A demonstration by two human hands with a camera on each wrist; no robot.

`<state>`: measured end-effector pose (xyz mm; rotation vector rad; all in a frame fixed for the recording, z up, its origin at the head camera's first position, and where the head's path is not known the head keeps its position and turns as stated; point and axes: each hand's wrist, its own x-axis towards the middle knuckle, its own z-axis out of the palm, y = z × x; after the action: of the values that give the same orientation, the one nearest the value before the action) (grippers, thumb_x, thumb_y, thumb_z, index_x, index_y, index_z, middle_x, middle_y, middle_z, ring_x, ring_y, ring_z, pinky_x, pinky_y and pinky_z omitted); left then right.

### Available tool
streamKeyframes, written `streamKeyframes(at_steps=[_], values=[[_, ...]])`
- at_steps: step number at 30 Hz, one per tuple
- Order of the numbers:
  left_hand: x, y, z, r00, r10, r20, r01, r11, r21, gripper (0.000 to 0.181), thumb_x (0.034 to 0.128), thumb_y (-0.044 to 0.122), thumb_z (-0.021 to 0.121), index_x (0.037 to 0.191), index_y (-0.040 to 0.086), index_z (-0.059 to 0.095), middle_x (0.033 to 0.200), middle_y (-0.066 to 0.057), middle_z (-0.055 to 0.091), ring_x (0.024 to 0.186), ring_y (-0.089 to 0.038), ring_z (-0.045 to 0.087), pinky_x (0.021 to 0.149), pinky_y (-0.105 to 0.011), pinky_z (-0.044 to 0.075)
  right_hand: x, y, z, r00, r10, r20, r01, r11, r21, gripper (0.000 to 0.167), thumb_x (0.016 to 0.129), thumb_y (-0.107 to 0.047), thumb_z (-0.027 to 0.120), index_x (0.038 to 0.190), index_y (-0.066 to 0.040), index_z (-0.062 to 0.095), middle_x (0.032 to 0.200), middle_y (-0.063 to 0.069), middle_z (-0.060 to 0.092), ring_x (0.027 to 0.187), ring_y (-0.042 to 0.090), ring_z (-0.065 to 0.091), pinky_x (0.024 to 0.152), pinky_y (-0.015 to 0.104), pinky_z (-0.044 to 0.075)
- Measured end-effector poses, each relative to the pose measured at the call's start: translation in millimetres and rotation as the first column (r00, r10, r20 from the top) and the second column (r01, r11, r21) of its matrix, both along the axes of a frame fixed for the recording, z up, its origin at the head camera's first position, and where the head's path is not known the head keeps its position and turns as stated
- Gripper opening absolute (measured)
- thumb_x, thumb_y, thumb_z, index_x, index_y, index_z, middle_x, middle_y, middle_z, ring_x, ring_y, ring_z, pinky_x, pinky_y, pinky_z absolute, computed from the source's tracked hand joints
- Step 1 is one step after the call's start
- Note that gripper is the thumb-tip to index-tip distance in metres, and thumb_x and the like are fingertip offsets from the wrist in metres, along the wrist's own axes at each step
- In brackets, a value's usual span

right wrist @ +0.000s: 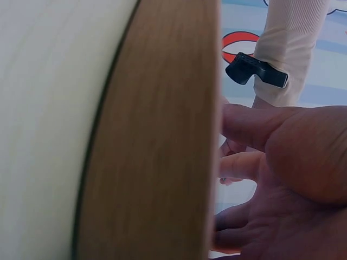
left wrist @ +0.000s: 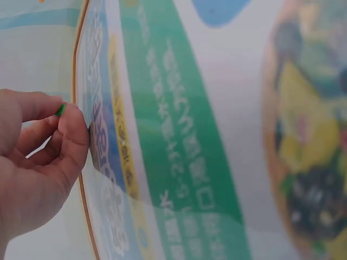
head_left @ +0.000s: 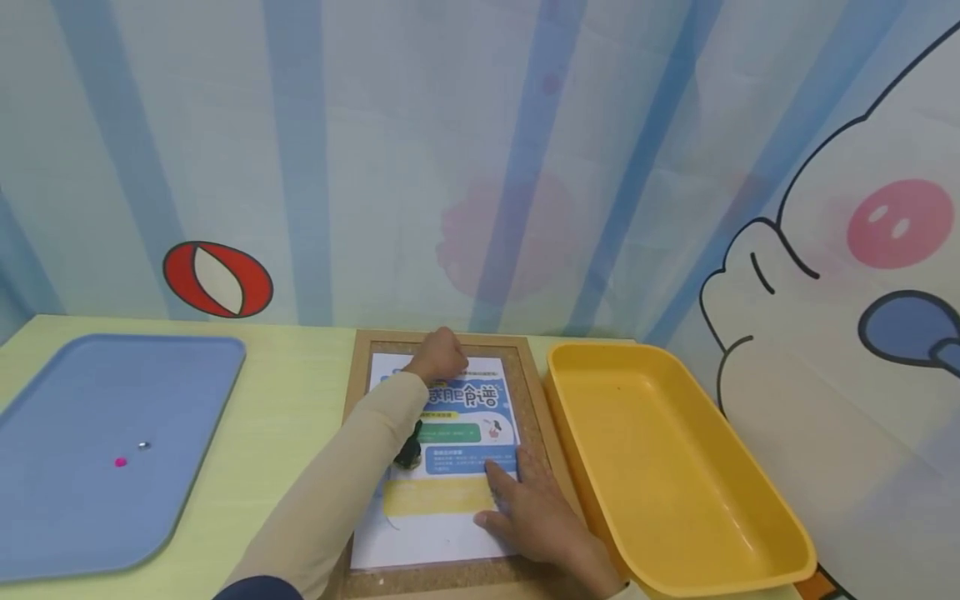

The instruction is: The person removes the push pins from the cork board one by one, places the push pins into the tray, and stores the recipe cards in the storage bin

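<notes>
A wood-framed cork board (head_left: 363, 350) lies on the table, bearing a printed poster (head_left: 427, 542) with blue, green and yellow bands. My left hand (head_left: 437, 357) is at the poster's top edge. Between its thumb and index finger it pinches a small green pushpin (left wrist: 60, 110), mostly hidden by the fingertips. Fingers spread, my right hand (head_left: 538, 512) rests on the poster's lower right side and the board's edge. In the right wrist view, the wooden frame (right wrist: 157, 135) stands in front of that hand and hides its fingertips.
On the left lies a blue tray (head_left: 135, 383) holding a tiny pink piece (head_left: 121, 462) and a tiny silver piece (head_left: 144, 446). A deep yellow bin (head_left: 667, 467) stands close against the board's right side. Behind the table hangs a striped curtain (head_left: 390, 167).
</notes>
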<state>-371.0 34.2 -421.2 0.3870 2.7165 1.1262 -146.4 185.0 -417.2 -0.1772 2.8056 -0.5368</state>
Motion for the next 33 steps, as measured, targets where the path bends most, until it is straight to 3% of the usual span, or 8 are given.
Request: streamKeyframes(at_steps=[4,10,16,21,26,29,33], values=[[1.4,-2.5,-1.9,0.997,0.035,0.062,-0.041,0.994,0.101,0.045,0.0898,0.006,0.054,0.047,0.014,0.042,0.045,0.002,0.047,0.04,-0.009,0.042,0.043,-0.022,0.036,-0.9,-0.2,-1.1,1.0,0.001,-0.008,-0.001,1.0,-0.002,0.066,0.092,-0.042,0.068,0.149,-0.015,0.048,0.164,0.026,0.016,0.153,0.043,0.012,0.12,0.062,0.018],[7.9,-7.5,-1.3,0.988,0.08,0.13,-0.1,0.982,0.159,0.043,0.0947,0.014,0.05,0.051,0.011,0.048,0.048,0.001,0.048,0.043,-0.01,0.044,0.05,-0.024,0.038,-1.5,-3.0,-1.4,1.0,0.008,-0.013,-0.008,1.0,0.001,0.067,0.091,-0.043,0.068,0.149,-0.015,0.048,0.164,0.025,0.016,0.153,0.043,0.012,0.12,0.061,0.018],[20.7,-13.2,-2.0,0.986,0.106,0.13,-0.133,0.967,0.216,0.032,0.0979,0.021,0.052,0.077,0.004,0.069,0.057,0.002,0.057,0.052,-0.009,0.053,0.06,-0.022,0.044,-4.5,-4.6,-2.1,0.999,0.014,-0.03,-0.014,1.0,0.004,0.067,0.091,-0.044,0.068,0.148,-0.015,0.049,0.164,0.027,0.017,0.153,0.044,0.012,0.12,0.06,0.017],[32.6,-20.9,-2.5,0.975,0.138,0.172,-0.173,0.964,0.204,0.028,0.0993,0.021,0.057,0.085,0.001,0.07,0.062,0.0,0.059,0.056,-0.01,0.056,0.061,-0.022,0.045,-4.2,-6.0,-3.5,1.0,0.016,-0.018,-0.016,1.0,-0.001,0.067,0.091,-0.045,0.067,0.149,-0.016,0.048,0.164,0.027,0.017,0.153,0.045,0.012,0.12,0.061,0.017],[42.7,-31.5,1.0,0.961,0.162,0.223,-0.22,0.939,0.265,0.02,0.0951,0.017,0.064,0.098,0.0,0.075,0.074,-0.004,0.067,0.062,-0.011,0.061,0.059,-0.021,0.049,-5.1,-5.7,-3.3,1.0,-0.026,-0.004,0.026,1.0,0.011,0.067,0.091,-0.044,0.068,0.149,-0.019,0.048,0.165,0.024,0.017,0.153,0.044,0.013,0.119,0.062,0.019],[53.1,-40.1,5.0,0.958,0.168,0.23,-0.235,0.925,0.3,0.019,0.0929,0.014,0.067,0.102,0.0,0.076,0.085,-0.007,0.072,0.07,-0.013,0.064,0.065,-0.022,0.051,-5.7,-5.4,-2.6,0.999,-0.037,0.0,0.037,0.999,0.001,0.066,0.091,-0.045,0.068,0.149,-0.019,0.048,0.165,0.024,0.016,0.153,0.044,0.012,0.119,0.063,0.019],[74.2,-53.8,12.0,0.953,0.179,0.246,-0.251,0.919,0.305,0.015,0.0903,0.011,0.071,0.101,0.002,0.077,0.098,-0.008,0.075,0.079,-0.013,0.066,0.074,-0.024,0.054,-6.1,-6.3,-2.5,1.0,-0.021,-0.005,0.02,1.0,-0.017,0.066,0.091,-0.045,0.068,0.148,-0.017,0.049,0.164,0.025,0.016,0.152,0.045,0.013,0.118,0.064,0.019]])
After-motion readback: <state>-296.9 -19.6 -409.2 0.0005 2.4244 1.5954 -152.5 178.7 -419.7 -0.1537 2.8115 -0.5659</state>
